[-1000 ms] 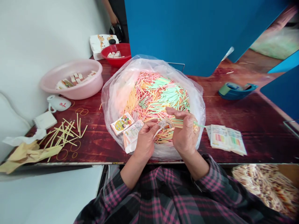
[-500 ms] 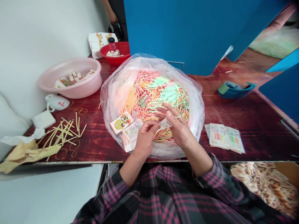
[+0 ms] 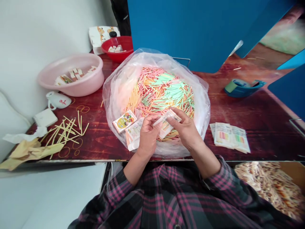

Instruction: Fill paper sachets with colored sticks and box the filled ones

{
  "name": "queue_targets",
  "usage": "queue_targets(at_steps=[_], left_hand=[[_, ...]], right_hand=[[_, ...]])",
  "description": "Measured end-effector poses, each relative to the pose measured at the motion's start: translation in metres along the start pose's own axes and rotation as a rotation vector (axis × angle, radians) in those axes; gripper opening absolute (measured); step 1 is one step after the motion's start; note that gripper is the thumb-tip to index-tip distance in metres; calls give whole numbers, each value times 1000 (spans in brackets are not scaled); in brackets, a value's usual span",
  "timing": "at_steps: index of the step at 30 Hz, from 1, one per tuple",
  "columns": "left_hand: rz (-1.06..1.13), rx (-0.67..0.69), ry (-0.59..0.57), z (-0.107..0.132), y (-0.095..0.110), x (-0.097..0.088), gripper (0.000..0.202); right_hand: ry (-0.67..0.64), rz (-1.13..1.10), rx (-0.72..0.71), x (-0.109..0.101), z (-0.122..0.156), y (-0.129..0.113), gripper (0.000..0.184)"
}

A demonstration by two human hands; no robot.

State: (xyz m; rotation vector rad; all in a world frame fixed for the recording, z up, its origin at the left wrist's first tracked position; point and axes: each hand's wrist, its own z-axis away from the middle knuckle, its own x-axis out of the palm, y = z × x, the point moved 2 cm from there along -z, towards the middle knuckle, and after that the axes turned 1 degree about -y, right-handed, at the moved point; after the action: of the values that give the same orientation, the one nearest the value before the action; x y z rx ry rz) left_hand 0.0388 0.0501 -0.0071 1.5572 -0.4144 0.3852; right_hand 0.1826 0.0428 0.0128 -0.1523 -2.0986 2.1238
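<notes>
Left hand (image 3: 147, 135) and right hand (image 3: 187, 128) pinch one small packet (image 3: 167, 123) above the bag (image 3: 111, 95) of sticks (image 3: 162, 89) (spare packets (image 3: 124, 121) at eight o'clock); grip gently, evenly.

Bright, even light fills the scene, soft enough that the basin (image 3: 71, 82) and the loose sticks (image 3: 68, 130) throw only faint, close shadows on the worktop (image 3: 238, 108). The white wall (image 3: 35, 28) glows close to overexposure. Milky glare veils the clear bag (image 3: 119, 92), and the varnished worktop shows a dull sheen at right. Focus is crisp at centre, where the left hand (image 3: 147, 136) and right hand (image 3: 187, 128) pinch a packet (image 3: 166, 122). The wide lens bows the worktop's near edge and the blue panel (image 3: 178, 28). The top right corner and the box (image 3: 269, 187) at lower right smear soft.
</notes>
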Motion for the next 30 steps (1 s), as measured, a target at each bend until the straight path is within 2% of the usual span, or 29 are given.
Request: queue_targets(at_steps=[4,6,10,13,16,18,21,24,27,30], left_hand=[[-11,-142,-147,2,0,1,42],[-22,-175,-181,2,0,2,39],[-93,-181,-198,3,2,1,33],[-182,-198,-209,3,4,1,27],[-280,-147,-187,3,4,0,26],[-365,-128,-225,5,6,0,24],[-570,-33,-272,8,19,-6,33],[-916,224,-226,11,45,-27,34],[-1236,468,-201,14,60,-58,22],[-1461,598,-182,14,57,-84,24]], right_hand=[[63,-116,-31,1,3,-3,57],[55,-143,-31,1,4,-5,46],[39,-69,-39,2,6,-6,31],[51,45,-80,2,10,-5,31],[-13,100,-80,1,15,-1,34],[-41,124,-92,-7,19,1,33],[54,174,-141,-40,28,-2,28],[232,283,-133,-99,38,-7,34],[392,587,-47,-160,43,-6,36],[432,1005,-44,-197,43,2,35]])
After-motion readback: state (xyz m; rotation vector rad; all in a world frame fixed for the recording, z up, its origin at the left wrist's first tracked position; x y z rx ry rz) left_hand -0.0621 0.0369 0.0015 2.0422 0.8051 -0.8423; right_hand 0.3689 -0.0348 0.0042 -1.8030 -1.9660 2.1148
